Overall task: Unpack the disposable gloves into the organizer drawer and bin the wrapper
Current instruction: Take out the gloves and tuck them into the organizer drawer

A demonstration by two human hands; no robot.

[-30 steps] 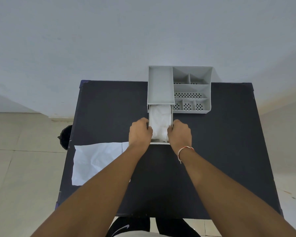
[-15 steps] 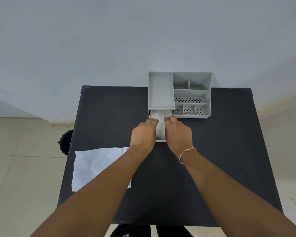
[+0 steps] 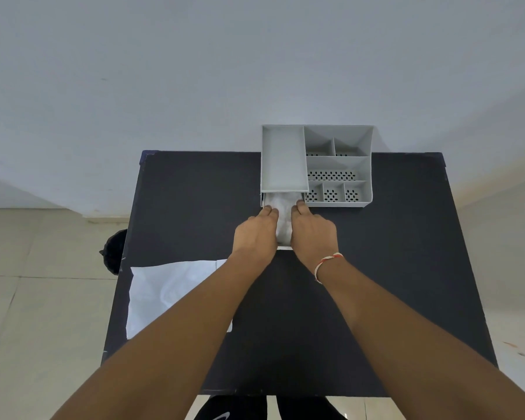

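The grey organizer (image 3: 337, 160) stands at the table's far edge with its lower left drawer (image 3: 284, 247) pulled out toward me. White disposable gloves (image 3: 284, 221) fill the drawer. My left hand (image 3: 255, 234) and my right hand (image 3: 312, 231) lie flat, palms down, side by side on the gloves. Their fingertips reach the organizer's front, and only a strip of gloves shows between them. The white wrapper (image 3: 170, 294) lies flat at the table's left edge, partly under my left forearm.
The black table (image 3: 400, 268) stands against a pale wall. A dark round bin (image 3: 114, 253) sits on the tiled floor just past the table's left edge. The organizer's perforated right compartments hold nothing visible.
My hands left the drawer's two sides and came together on top of the gloves, sliding forward toward the organizer. The drawer remains pulled out.
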